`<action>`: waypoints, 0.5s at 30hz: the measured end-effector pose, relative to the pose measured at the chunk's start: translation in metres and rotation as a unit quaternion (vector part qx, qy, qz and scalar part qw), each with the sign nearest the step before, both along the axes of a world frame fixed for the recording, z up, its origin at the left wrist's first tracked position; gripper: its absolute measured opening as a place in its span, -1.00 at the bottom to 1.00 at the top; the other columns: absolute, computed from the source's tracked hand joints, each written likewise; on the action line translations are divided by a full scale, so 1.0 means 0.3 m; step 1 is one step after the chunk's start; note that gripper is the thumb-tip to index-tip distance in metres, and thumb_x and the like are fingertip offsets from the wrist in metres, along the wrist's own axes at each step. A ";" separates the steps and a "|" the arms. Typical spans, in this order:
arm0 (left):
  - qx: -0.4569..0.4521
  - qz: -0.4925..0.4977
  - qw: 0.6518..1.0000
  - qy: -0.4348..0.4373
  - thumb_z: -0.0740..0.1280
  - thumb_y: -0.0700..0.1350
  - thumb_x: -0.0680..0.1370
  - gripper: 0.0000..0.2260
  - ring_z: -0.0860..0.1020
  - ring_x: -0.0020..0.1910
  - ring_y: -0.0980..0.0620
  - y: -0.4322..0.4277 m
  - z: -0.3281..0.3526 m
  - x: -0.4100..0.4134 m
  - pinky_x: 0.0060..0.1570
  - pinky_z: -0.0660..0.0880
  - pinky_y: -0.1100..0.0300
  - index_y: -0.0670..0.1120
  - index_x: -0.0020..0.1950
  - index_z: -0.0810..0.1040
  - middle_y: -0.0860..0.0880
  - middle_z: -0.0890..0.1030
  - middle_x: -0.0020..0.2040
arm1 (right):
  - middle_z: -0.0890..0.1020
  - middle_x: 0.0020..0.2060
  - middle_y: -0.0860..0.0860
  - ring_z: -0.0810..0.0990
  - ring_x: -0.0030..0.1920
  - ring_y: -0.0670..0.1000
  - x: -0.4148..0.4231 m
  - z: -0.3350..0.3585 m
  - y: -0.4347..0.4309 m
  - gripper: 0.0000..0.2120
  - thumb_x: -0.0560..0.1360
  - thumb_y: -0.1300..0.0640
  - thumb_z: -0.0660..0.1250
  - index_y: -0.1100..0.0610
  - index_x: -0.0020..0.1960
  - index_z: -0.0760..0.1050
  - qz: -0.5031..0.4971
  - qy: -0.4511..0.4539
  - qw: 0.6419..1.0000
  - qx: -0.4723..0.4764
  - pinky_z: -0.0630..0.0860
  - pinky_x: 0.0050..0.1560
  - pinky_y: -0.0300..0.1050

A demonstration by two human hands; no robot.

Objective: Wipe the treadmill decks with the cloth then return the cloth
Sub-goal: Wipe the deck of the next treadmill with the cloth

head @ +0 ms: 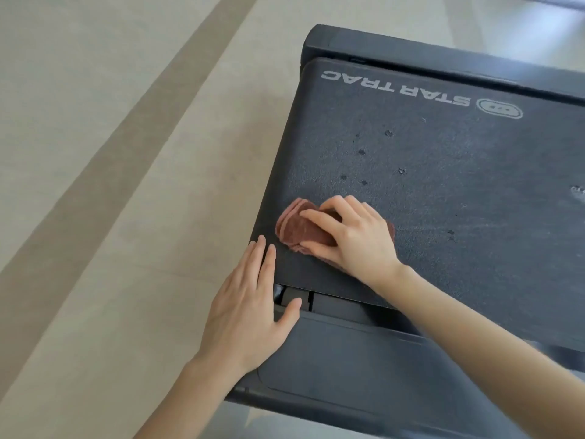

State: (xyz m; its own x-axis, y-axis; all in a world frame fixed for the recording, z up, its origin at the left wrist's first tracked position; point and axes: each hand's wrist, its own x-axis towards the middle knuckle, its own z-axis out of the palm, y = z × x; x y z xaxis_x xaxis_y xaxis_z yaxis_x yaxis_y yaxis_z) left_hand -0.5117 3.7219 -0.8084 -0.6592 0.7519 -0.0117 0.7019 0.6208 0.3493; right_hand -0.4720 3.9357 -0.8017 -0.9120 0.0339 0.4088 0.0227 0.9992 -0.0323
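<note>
A dark treadmill deck [443, 172] with a rough black belt and white upside-down lettering fills the right half of the view. A folded reddish-brown cloth [300, 231] lies on the belt near its left edge. My right hand [351, 236] is on top of the cloth, with fingers and thumb curled round its folds. My left hand [250, 305] lies flat with straight fingers on the deck's left edge and side rail, just left of the cloth. Small dark spots and pale smears mark the belt beyond the cloth.
The treadmill's grey plastic end cover [364, 359] sits below the belt, close to me. Pale floor [110, 185] with a darker diagonal stripe lies to the left. At the top right corner a strip of another dark object [554, 3] shows.
</note>
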 end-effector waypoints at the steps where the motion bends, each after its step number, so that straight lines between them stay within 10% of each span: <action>1: 0.002 0.001 1.000 -0.003 0.00 0.29 0.49 -0.28 -0.04 0.52 0.09 0.000 -0.005 0.001 0.37 0.01 0.25 -0.06 0.54 -0.04 0.02 -0.09 0.56 | 0.58 -0.07 0.09 0.54 -0.13 0.14 -0.046 0.002 0.033 -0.61 0.47 -0.17 0.32 0.06 0.16 0.58 -0.032 -0.005 0.999 -0.005 0.48 -0.19 0.00; 10: 0.018 0.009 1.000 -0.005 -0.04 0.30 0.47 -0.29 -0.14 0.51 0.17 -0.003 -0.011 0.004 0.37 0.03 0.27 0.02 0.54 -0.11 0.11 -0.18 0.55 | 0.49 0.12 0.12 0.44 0.12 0.17 -0.320 0.016 0.229 -0.53 0.52 -0.19 0.22 0.03 0.32 0.42 -0.211 -0.050 0.976 -0.021 0.37 0.05 0.01; 15: 0.031 0.019 0.999 -0.028 0.03 0.24 0.49 -0.34 -0.05 0.50 0.16 0.000 -0.007 -0.001 0.36 0.16 0.25 0.02 0.54 -0.02 0.11 -0.09 0.55 | 0.49 0.10 0.08 0.44 0.11 0.13 -0.223 0.034 0.107 -0.54 0.50 -0.21 0.23 0.02 0.29 0.46 -0.150 -0.060 0.987 -0.025 0.34 0.09 -0.01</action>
State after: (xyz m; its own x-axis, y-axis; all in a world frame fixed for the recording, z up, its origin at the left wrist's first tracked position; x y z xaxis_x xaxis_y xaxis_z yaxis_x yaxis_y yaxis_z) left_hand -0.5120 3.7218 -0.8106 -0.6869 0.7267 -0.0044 0.6562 0.6228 0.4261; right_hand -0.5390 3.9678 -0.7916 -0.8996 0.3270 0.2895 0.3240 0.9442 -0.0598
